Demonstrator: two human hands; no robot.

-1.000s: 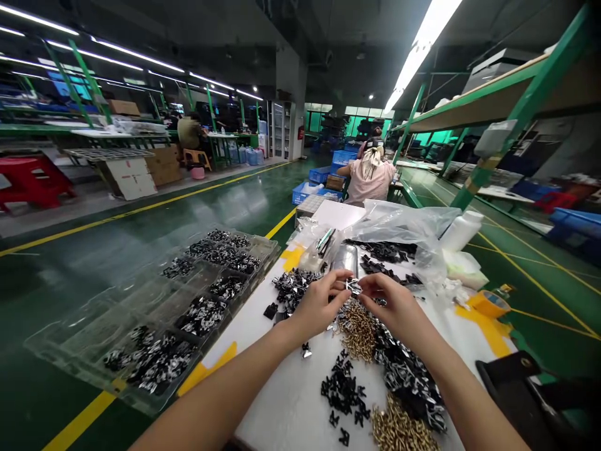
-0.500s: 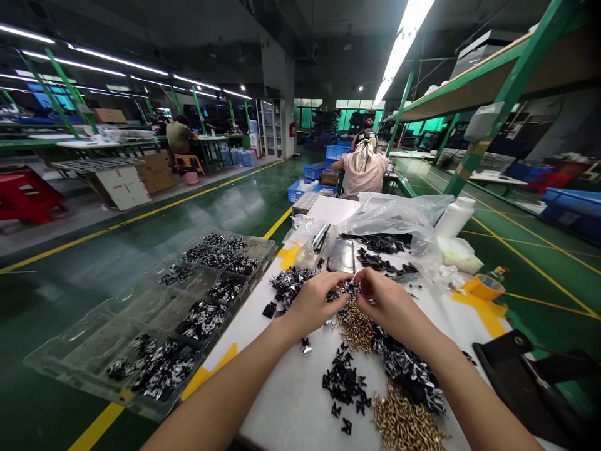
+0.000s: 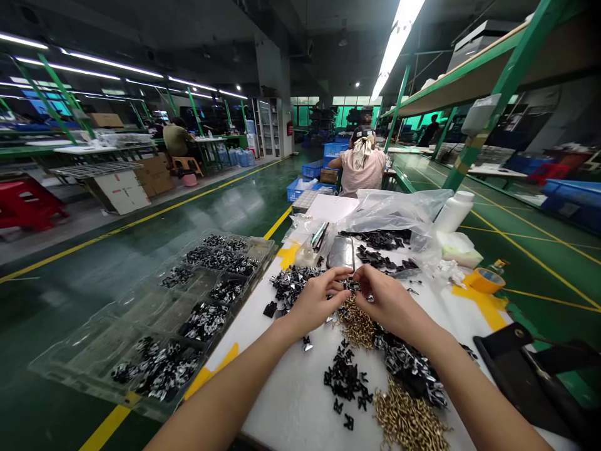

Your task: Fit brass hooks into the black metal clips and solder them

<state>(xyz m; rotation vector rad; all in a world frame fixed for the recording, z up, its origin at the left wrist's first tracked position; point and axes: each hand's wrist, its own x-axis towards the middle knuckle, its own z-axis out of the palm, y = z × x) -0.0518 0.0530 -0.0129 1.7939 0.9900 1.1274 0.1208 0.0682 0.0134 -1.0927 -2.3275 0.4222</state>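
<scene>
The small black-and-silver part sat between the two hands, above the white table and just over a heap of brass screws. The left hand and the right hand met at the fingertips, each pinched shut on the part with thumb and forefinger, the other fingers curled loosely.

Below the right wrist lay a pile of black-and-silver parts, beside loose black clips and a second heap of screws.

To the left, a clear compartment tray held batches of black-and-silver pieces in several of its cells. Beyond the hands, an open plastic bag held black parts, with a phone just beside it and a white bottle near it.
</scene>
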